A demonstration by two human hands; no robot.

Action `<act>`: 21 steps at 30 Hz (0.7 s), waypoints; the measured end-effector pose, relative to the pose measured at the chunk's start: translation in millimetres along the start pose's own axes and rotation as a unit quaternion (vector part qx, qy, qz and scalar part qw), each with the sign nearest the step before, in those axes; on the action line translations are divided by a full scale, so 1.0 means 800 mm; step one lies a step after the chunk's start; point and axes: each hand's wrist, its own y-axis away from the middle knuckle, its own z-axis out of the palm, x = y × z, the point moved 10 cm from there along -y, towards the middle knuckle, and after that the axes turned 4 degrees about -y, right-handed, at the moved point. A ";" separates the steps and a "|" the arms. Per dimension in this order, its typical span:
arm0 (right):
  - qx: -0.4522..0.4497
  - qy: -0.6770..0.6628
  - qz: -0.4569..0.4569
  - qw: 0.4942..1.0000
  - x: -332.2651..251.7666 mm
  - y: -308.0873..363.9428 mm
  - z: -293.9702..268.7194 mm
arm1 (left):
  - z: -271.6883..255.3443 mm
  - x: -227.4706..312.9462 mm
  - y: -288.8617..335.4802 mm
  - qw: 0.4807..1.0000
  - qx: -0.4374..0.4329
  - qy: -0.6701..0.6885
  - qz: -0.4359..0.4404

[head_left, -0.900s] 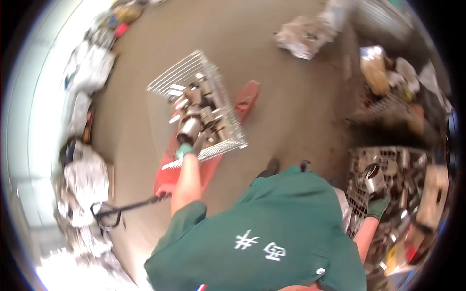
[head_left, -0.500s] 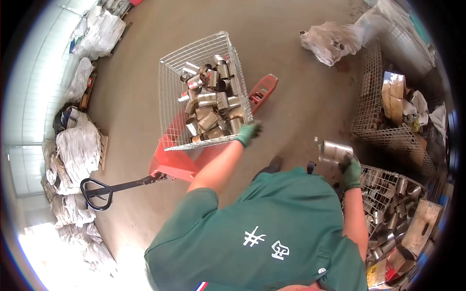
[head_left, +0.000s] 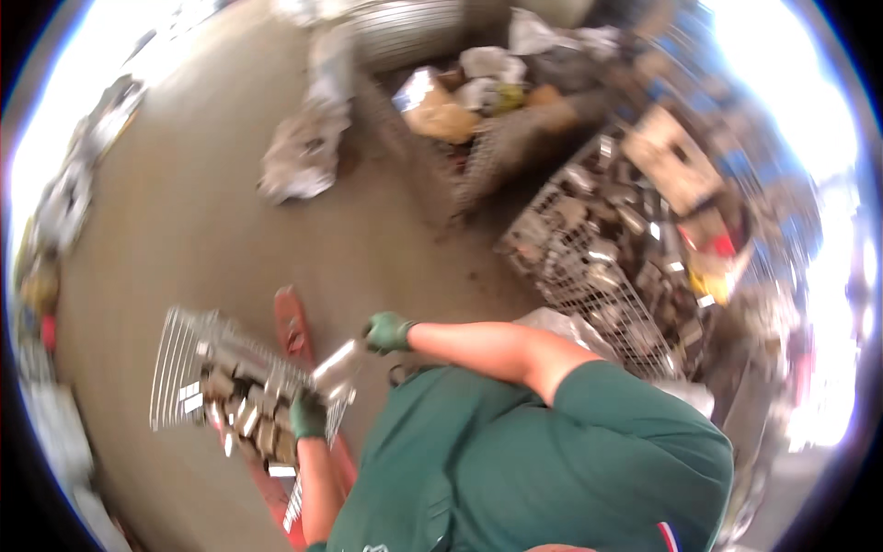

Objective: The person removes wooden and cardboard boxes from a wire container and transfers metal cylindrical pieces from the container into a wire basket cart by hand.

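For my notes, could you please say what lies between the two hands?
In the head view: a shiny metal cylinder in the right hand, then the wire basket's edge near the left hand.

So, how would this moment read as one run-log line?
right hand: holding metal cylinder | left hand: at wire basket of metal cylinders | wire basket: over red pallet-jack forks

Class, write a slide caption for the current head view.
The green-gloved right hand holds a shiny metal cylinder; the left hand is at a wire basket of metal pieces.
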 end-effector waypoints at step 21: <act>0.411 0.269 0.331 0.806 0.567 0.419 -0.438 | -0.233 0.318 0.169 0.753 0.389 -0.454 0.274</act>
